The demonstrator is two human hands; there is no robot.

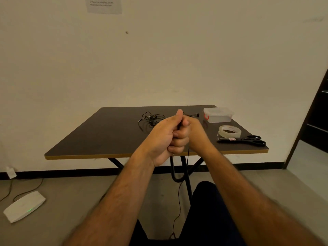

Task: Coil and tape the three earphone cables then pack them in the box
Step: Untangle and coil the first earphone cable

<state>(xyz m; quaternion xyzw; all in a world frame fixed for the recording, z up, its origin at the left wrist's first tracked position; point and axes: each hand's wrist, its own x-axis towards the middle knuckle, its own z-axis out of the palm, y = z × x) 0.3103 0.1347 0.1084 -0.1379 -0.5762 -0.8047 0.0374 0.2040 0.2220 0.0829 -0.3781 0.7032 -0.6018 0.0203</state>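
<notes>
My left hand (166, 134) and my right hand (193, 129) are pressed together above the front of the dark table (92, 139). Both grip a black earphone cable (174, 176); a loop of it hangs below my hands and a thin strand trails down to the floor. More black earphone cable (150, 118) lies tangled on the table behind my hands, and an earbud end (194, 114) shows to the right of my thumb. A clear plastic box (218, 114) with a red clip stands at the back right, its lid on.
A roll of clear tape (229, 131) lies in front of the box, and black scissors (248, 140) rest near the table's right front edge. On the floor at the left sits a white device (24, 205) with a green light and cords. A dark doorway (317, 110) is at the right.
</notes>
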